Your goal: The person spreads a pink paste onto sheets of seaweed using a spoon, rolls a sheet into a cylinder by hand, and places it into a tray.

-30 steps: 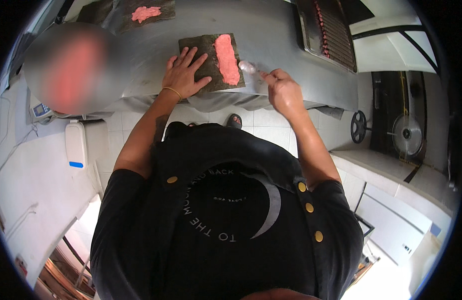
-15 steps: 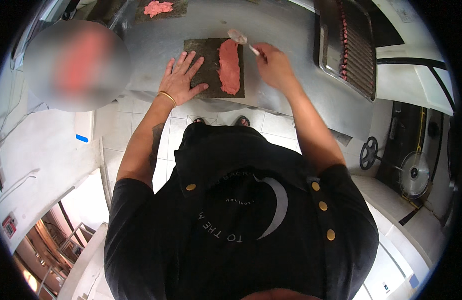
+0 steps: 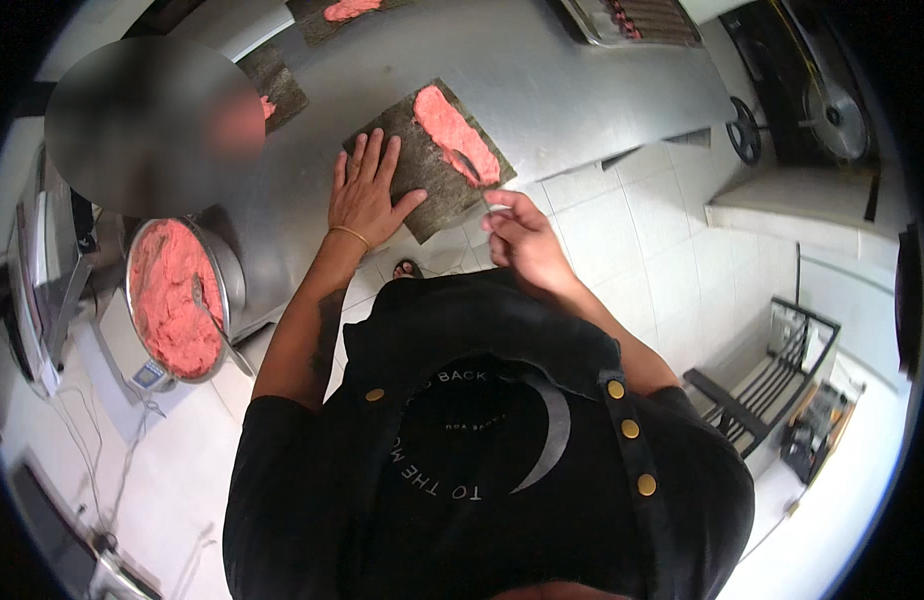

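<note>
A dark green-brown seaweed sheet (image 3: 418,178) lies near the front edge of the metal table, its near corner jutting over the edge. Along its right side runs a strip of pink paste (image 3: 444,122). My left hand (image 3: 364,200) rests open on the sheet's left part, fingers stretched out. In my right hand (image 3: 527,240), closed around its handle, is a metal spoon (image 3: 468,164). The spoon's bowl touches the paste at the strip's near end.
At the left stands a metal bowl (image 3: 232,280) of pink paste with another spoon (image 3: 214,318) in it, next to a digital display (image 3: 150,374). More seaweed sheets (image 3: 287,88) with paste lie farther back. A ridged metal tray (image 3: 582,25) holds pink pieces on the table (image 3: 572,110).
My view has turned left, bringing the bowl into sight. The spoon has come from beyond the strip's far end down onto its near end. My left hand stays on the sheet.
</note>
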A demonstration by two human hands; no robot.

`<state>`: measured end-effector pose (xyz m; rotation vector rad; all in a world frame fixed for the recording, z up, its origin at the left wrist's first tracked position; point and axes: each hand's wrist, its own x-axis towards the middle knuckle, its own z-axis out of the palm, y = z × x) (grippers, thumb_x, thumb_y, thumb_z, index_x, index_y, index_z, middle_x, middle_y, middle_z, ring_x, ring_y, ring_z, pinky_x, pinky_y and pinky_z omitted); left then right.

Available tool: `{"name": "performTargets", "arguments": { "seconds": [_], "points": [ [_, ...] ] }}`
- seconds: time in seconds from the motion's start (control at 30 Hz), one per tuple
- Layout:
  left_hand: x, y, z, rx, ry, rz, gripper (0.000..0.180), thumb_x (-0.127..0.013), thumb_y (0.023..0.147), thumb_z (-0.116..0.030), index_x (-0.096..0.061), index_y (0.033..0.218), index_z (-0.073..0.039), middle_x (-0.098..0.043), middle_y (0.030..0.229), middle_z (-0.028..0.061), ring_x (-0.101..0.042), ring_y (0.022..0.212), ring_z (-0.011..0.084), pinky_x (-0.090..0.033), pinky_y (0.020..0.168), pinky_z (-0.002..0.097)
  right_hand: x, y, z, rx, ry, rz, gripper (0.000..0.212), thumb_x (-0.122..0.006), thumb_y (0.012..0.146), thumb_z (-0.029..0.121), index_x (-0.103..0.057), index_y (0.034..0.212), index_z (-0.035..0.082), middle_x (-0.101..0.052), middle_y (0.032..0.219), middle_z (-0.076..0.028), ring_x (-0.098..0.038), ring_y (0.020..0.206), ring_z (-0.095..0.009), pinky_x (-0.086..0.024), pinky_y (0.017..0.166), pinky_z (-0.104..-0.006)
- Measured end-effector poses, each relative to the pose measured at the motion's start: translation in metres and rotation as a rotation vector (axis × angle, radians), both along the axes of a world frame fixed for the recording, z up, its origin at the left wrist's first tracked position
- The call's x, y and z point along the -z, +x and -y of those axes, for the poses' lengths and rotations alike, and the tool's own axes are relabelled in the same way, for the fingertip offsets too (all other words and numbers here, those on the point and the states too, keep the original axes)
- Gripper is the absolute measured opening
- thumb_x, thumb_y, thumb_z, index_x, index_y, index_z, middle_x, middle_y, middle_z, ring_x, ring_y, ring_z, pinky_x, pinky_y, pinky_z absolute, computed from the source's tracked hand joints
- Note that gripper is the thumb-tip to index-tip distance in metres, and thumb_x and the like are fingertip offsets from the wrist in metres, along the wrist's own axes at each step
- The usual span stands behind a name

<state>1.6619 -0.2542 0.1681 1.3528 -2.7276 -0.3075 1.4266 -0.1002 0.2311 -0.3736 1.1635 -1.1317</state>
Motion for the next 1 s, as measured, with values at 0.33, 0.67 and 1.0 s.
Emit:
{"name": "performTargets", "arguments": {
  "seconds": [0.33, 0.67, 1.0],
  "points": [
    [-0.007, 0.003, 0.000, 0.022, 0.001, 0.002, 0.095, -0.061, 0.097, -0.062, -0.025, 0.169, -0.012, -0.022, 0.176, 0.0166, -0.017, 0.164, 0.0345, -0.013, 0.130, 0.0571, 0.012, 0.080, 0.083, 0.238, 0.097, -0.047, 0.027, -0.052, 0.103, -0.002, -0.053, 0.129, 0.005, -0.059, 0.094, -0.005, -0.048, 0.061, -0.010, -0.037, 0.051, -0.0274],
    [-0.010, 0.004, -0.001, 0.023, 0.027, 0.008, 0.095, -0.058, 0.099, -0.064, -0.024, 0.170, -0.012, -0.020, 0.177, 0.0154, -0.014, 0.164, 0.0328, -0.011, 0.131, 0.0559, 0.020, 0.082, 0.085, 0.294, 0.135, -0.144, 0.034, -0.055, 0.100, -0.002, -0.053, 0.133, 0.005, -0.060, 0.096, -0.006, -0.052, 0.064, -0.014, -0.041, 0.051, -0.0312],
    [-0.005, 0.003, 0.000, 0.025, -0.013, 0.015, 0.095, -0.051, 0.100, -0.071, -0.027, 0.169, -0.011, -0.022, 0.176, 0.0150, -0.013, 0.164, 0.0319, -0.009, 0.131, 0.0556, -0.007, 0.063, 0.004, 0.339, 0.247, -0.130, 0.030, -0.058, 0.101, 0.001, -0.054, 0.131, 0.007, -0.058, 0.091, -0.002, -0.048, 0.061, -0.011, -0.038, 0.049, -0.0276]
  ]
}}
